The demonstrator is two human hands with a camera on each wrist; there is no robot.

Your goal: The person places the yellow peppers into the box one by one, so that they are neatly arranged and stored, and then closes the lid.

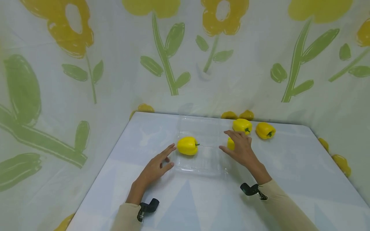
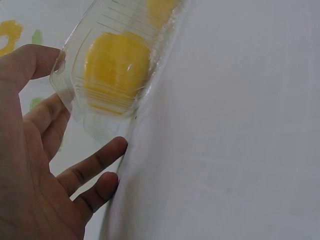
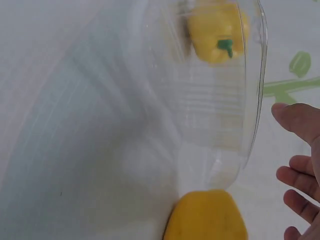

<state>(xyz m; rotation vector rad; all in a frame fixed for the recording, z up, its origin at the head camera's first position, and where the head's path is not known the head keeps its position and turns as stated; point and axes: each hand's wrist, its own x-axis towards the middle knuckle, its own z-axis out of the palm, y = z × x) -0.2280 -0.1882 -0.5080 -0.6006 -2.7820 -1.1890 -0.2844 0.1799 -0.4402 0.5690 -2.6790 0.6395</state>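
A clear plastic container (image 1: pixel 206 160) lies on the table with one yellow bell pepper (image 1: pixel 187 146) in its left part. At the container's left edge is my left hand (image 1: pixel 154 166), fingers spread; in the left wrist view its thumb (image 2: pixel 45 60) meets the clear rim. My right hand (image 1: pixel 241 147) hovers by the right edge with fingers loosely bent and nothing held. The right wrist view has its thumb (image 3: pixel 295 119) apart from the rim. Partly hidden behind that hand, a second yellow bell pepper (image 1: pixel 230 144) lies just right of the container.
Two more yellow bell peppers, one nearer the container (image 1: pixel 242 125) and one farther right (image 1: pixel 265 131), lie at the table's back right. Behind the white table (image 1: pixel 289 166) hangs a flower-print cloth (image 1: pixel 251 64). Each wrist wears a small black camera.
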